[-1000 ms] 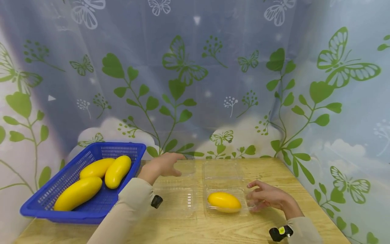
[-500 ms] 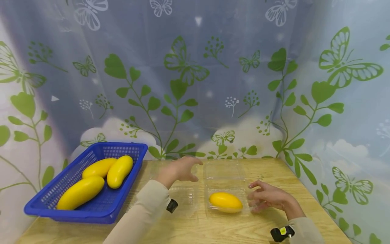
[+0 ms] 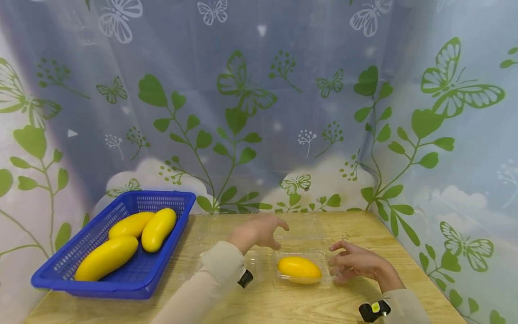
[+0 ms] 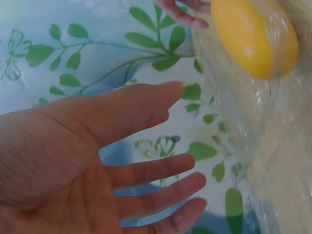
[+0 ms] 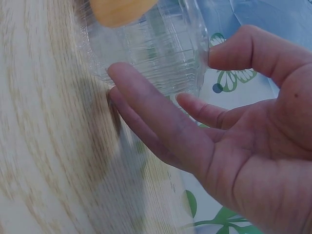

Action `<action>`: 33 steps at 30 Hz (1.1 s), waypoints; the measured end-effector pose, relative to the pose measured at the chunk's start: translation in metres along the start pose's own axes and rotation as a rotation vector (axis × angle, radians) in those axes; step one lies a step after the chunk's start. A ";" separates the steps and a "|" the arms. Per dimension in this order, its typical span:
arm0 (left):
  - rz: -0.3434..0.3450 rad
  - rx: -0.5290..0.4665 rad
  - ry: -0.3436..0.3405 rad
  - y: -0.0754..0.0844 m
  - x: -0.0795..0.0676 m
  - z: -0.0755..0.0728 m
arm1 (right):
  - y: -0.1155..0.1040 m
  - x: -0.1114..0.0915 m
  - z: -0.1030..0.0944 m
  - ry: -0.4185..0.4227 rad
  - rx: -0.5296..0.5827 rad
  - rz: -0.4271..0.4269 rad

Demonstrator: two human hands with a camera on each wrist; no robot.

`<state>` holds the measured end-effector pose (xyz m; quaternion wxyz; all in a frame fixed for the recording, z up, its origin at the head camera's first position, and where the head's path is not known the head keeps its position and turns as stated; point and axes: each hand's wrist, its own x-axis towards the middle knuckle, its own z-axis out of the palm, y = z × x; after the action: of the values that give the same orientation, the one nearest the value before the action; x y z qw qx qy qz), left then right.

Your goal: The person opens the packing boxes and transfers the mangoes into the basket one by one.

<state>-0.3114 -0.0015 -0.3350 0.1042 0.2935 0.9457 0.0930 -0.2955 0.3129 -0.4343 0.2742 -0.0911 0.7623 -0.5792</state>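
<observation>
One yellow mango (image 3: 299, 270) lies in the tray of a clear plastic clamshell box (image 5: 146, 58), whose lid (image 3: 307, 226) is laid back behind it. My right hand (image 3: 360, 261) is at the box's right side; in the right wrist view its thumb tip meets the box edge, and the extended fingers lie close along the wall. Above the box's left part hovers my left hand (image 3: 259, 233), palm bare and fingers apart with nothing in them. The left wrist view has the mango (image 4: 258, 36) beyond the left thumb. A second clear box (image 3: 252, 263) is partly covered by the left arm.
On the left stands a blue plastic basket (image 3: 141, 288) with three yellow mangoes (image 3: 107, 258) in it. Both boxes rest on a wooden table (image 3: 307, 308). A printed curtain (image 3: 259, 148) hangs right behind the table's back edge.
My left hand has travelled right, from over the left box to over the left part of the box with the mango. The right hand has stayed in place.
</observation>
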 end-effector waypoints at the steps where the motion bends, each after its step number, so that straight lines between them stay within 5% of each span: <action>1: 0.003 0.003 -0.005 0.003 0.001 0.001 | 0.000 0.000 0.000 -0.002 0.002 0.001; 14: -0.034 0.017 -0.073 0.036 0.016 0.024 | 0.001 0.001 0.000 0.007 -0.002 0.006; 33: -0.021 0.030 -0.109 0.047 0.031 0.041 | 0.000 0.001 0.001 0.013 -0.004 -0.010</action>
<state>-0.3011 0.0593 -0.3679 0.1523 0.2897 0.9429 0.0614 -0.2961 0.3121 -0.4350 0.2662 -0.0915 0.7648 -0.5796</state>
